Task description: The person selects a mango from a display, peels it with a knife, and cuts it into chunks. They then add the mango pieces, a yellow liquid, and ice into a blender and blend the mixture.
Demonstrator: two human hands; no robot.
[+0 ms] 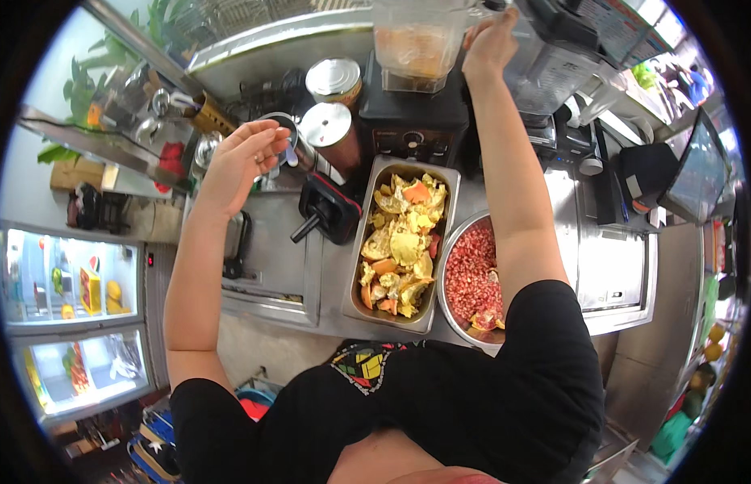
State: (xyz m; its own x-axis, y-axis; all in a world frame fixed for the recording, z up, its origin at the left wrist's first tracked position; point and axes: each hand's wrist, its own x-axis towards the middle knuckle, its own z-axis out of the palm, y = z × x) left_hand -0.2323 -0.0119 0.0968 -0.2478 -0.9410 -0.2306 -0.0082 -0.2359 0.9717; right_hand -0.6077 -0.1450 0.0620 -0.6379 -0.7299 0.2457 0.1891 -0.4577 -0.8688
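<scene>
My right hand point(493, 48) is closed at the right side of a clear blender jug point(421, 36), where its handle is mostly hidden by my fingers. Pale orange contents show through the jug wall. The jug is at the black blender base point(412, 121); whether it is fully seated I cannot tell. My left hand point(245, 160) hovers at the left with loosely bent fingers and nothing visible in it. Close by it are a steel container point(282, 124) with a pale spoon point(291, 154) and a lidded can point(327, 127). A black blender lid with a tamper point(327, 209) lies on the counter.
A steel pan point(349, 290) holds yellow and orange fruit peels. Beside it, a round metal bowl point(446, 302) contains red pomegranate seeds, partly covered by my right arm. Another tin point(333, 78) stands farther back. A second blender point(545, 72) is at right, and a lit fridge point(76, 327) at left.
</scene>
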